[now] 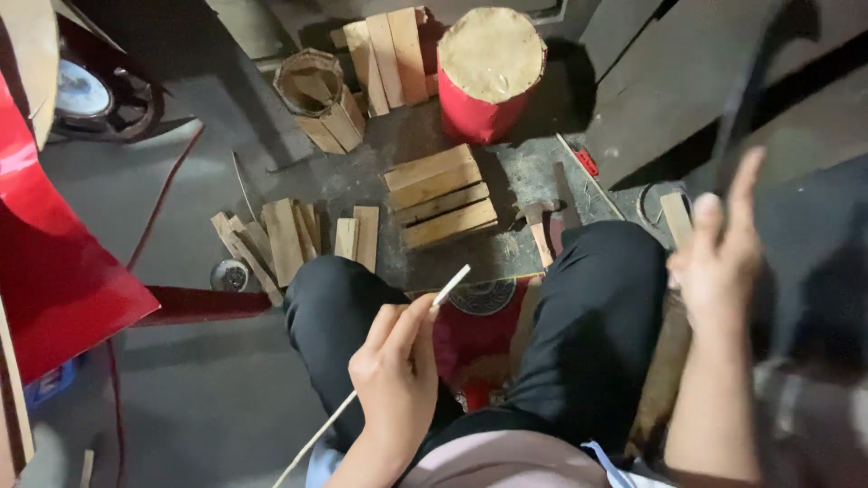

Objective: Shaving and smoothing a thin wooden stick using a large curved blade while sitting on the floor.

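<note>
Above the knees, left hand (395, 380) fingers pinch a thin strip (449, 286); right hand (719, 258) fingers spread, empty.

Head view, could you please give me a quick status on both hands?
Left hand shut on thin pale strip. Right hand raised, fingers open, holding nothing. Wooden slats on floor ahead, nothing blocking.

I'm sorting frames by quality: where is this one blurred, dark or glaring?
Head view: the right hand is smeared by motion blur, and the dark object above it is a streak; the left hand and its thin strip are fairly sharp; the wood slats are evenly lit; the floor at right falls into deep shadow; the red sheet shows soft glare.
</note>
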